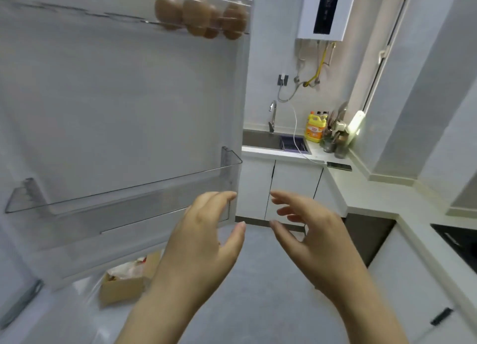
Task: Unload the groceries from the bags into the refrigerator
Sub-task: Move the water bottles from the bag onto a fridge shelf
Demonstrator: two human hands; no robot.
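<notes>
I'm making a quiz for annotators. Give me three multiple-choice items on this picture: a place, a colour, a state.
1. The eggs sit in: A the upper door shelf; B the cardboard box; C the lower door shelf.
2. The big bottle beside the sink is: A blue; B yellow; C green.
3. The left hand and right hand are: A gripping a bag; B holding eggs; C open, holding nothing.
Answers: A, eggs show behind the upper clear rail; B, its body is plainly yellow; C, fingers are spread with nothing in them.
</notes>
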